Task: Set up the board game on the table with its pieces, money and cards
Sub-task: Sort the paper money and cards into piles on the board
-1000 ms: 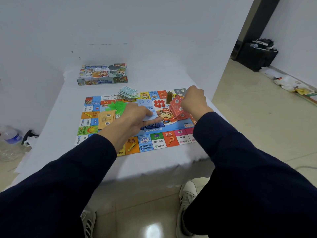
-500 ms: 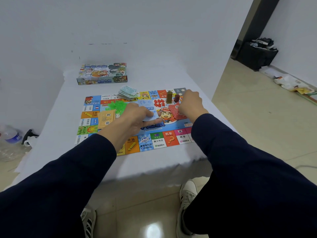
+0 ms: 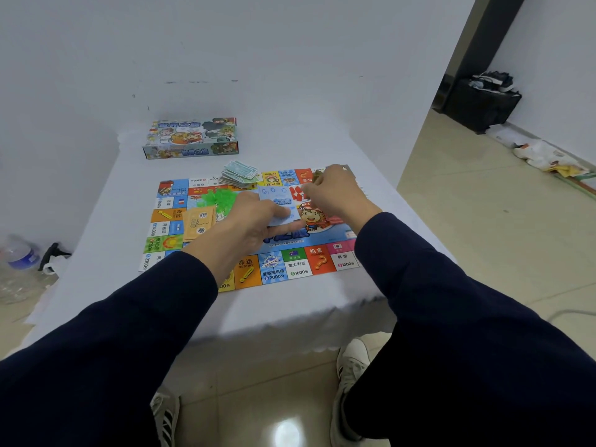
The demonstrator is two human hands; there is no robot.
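While my left hand [image 3: 254, 224] pinches a pale blue paper card stack [image 3: 280, 204], my right hand [image 3: 335, 191] sits curled just beside it; can't tell what it's gripping.

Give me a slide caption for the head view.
Left hand holds blue cards over the game board; right hand reaches beside them.

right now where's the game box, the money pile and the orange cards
game box [image 3: 192, 133]: head view, on its printed lid
money pile [image 3: 240, 173]: head view, on the top green note
orange cards [image 3: 199, 223]: head view, middle of the top card
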